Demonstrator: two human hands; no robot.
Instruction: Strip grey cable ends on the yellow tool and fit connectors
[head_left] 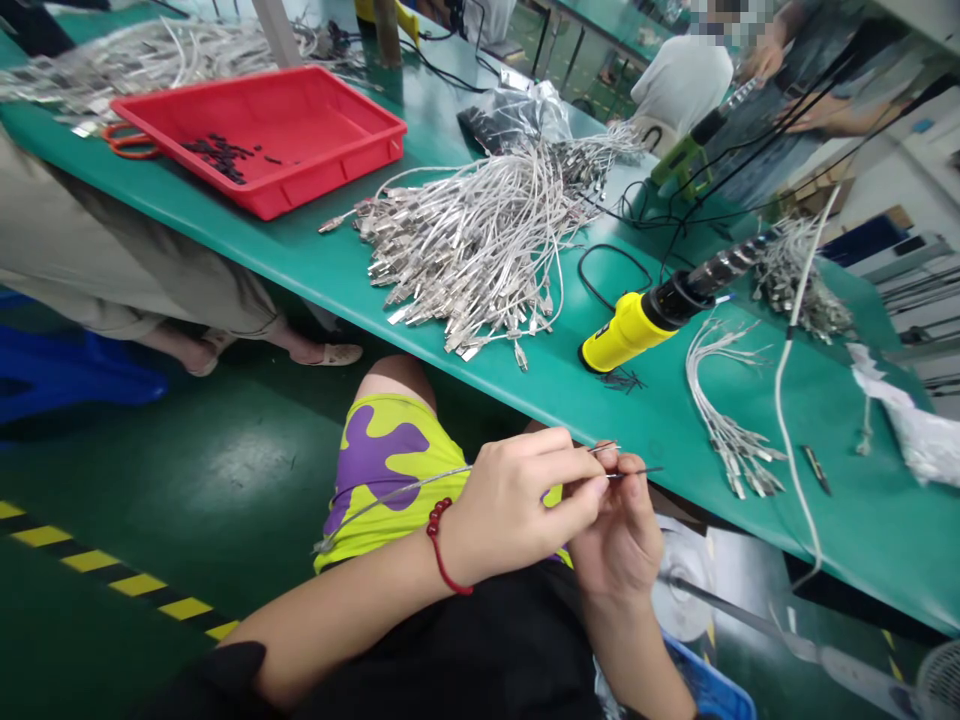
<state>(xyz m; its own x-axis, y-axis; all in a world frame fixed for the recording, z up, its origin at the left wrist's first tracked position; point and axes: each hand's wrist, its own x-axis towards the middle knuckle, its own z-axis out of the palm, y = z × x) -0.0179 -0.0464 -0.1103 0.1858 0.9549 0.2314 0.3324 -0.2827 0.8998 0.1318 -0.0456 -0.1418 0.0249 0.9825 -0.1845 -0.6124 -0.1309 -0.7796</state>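
My left hand (525, 500), with a red beaded bracelet at its wrist, pinches a thin grey cable (397, 490) near its wire end. The cable trails left across my lap, over the lime-and-purple shorts. My right hand (619, 535) is fingertip to fingertip with the left, pinching a thin black tube (646, 470) that sticks out to the right. Fine wire ends show between the fingers; whether one sits inside the tube I cannot tell. On the green table (495, 385) ahead lies a big pile of USB cables (480, 240).
A yellow heat gun (626, 335) stands on the table, nozzle up, beside thin black pieces (622, 380). A small cable bundle (724, 420) lies to its right. At left sits a red tray (300, 120) holding small black parts. Another person's legs (135, 250) are at left.
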